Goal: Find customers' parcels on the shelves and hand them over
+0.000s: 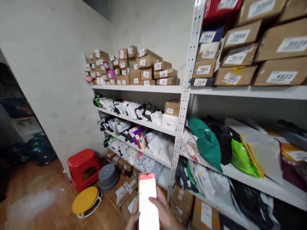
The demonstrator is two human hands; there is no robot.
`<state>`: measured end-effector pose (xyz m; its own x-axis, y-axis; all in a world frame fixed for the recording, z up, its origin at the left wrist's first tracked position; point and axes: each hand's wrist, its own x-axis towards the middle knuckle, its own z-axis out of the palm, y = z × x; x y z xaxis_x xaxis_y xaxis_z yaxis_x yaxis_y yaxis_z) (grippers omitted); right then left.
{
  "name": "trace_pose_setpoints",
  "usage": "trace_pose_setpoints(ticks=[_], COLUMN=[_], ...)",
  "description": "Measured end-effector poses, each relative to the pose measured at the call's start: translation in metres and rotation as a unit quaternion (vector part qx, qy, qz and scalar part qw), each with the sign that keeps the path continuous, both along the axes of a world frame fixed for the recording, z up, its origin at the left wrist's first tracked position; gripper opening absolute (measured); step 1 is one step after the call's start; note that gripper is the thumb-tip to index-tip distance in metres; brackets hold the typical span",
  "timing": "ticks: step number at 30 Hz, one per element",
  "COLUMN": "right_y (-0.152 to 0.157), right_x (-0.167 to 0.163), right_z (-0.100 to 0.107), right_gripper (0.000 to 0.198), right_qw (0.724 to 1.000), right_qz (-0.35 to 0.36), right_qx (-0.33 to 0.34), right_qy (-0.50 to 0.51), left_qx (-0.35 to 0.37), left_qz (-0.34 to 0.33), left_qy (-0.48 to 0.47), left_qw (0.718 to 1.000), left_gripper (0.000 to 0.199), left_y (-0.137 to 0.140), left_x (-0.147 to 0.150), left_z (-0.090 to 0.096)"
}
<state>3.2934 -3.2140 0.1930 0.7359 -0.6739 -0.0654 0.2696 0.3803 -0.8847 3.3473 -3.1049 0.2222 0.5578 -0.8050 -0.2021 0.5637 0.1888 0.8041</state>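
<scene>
A smartphone [145,207] with a bright, washed-out screen and a red band along its top is held upright low in the middle of the view. My left hand [133,220] grips its left edge. Around the right edge is my right hand [165,209], its thumb lying over the screen. What the screen says is too bright to read. Beyond the phone stand white metal shelves [136,88] with numbered cardboard boxes [146,74] on top and bagged parcels [130,108] on the lower levels.
On the left, a red plastic stool [81,159], a grey round stool [108,179] and a yellow-topped stool [85,199] stand on the brown floor [35,204]. Cardboard boxes [127,188] lie beneath the shelves. A second shelf unit [240,91] at right holds boxes and a green bag [205,140].
</scene>
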Motion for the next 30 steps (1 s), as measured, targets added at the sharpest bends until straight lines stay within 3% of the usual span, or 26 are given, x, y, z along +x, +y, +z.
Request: trace_pose_setpoints(ticks=[3,6,10,14,18,20,24,26,28,30], right_y=[-0.006,-0.012,-0.003,0.017,0.039,0.051,0.071,0.078,0.083,0.086], right_x=[0.042,0.085,0.142,0.191,0.215,0.215,0.207,0.206,0.210,0.218], right_z=[0.017,0.026,0.034,0.039,0.036,0.031,0.016,0.010,0.007,0.008], right_gripper=[0.046,0.052,0.050,0.045,0.057,0.064,0.059,0.053,0.052,0.056], right_qw=[0.997,0.991,0.978,0.961,0.944,0.899,0.706,0.635,0.604,0.607], right_qz=[-0.042,-0.079,-0.154,-0.223,-0.242,-0.288,-0.351,-0.335,-0.321,-0.332], right_qx=[-0.062,-0.109,-0.140,-0.163,-0.222,-0.328,-0.591,-0.667,-0.694,-0.675], right_qy=[-0.006,-0.012,0.004,0.026,0.009,0.047,0.172,0.200,0.227,0.258], left_qx=[0.006,-0.019,-0.046,-0.038,-0.032,-0.019,-0.011,-0.028,-0.035,-0.031], left_qz=[-0.039,-0.119,-0.214,-0.261,-0.302,-0.315,-0.316,-0.326,-0.346,-0.359], left_qy=[0.021,0.031,0.025,0.009,0.032,0.051,0.090,0.101,0.099,0.089], left_qw=[0.999,0.992,0.975,0.965,0.952,0.948,0.945,0.940,0.932,0.929], left_gripper=[0.066,0.065,0.066,0.068,0.068,0.069,0.069,0.067,0.065,0.062], left_y=[-0.011,-0.017,-0.015,-0.005,0.005,0.008,0.010,0.010,0.012,0.013], left_x=[0.058,0.115,0.183,0.238,0.280,0.296,0.317,0.325,0.332,0.339], left_z=[-0.007,-0.010,0.004,0.015,0.015,0.014,0.015,0.015,0.014,0.012])
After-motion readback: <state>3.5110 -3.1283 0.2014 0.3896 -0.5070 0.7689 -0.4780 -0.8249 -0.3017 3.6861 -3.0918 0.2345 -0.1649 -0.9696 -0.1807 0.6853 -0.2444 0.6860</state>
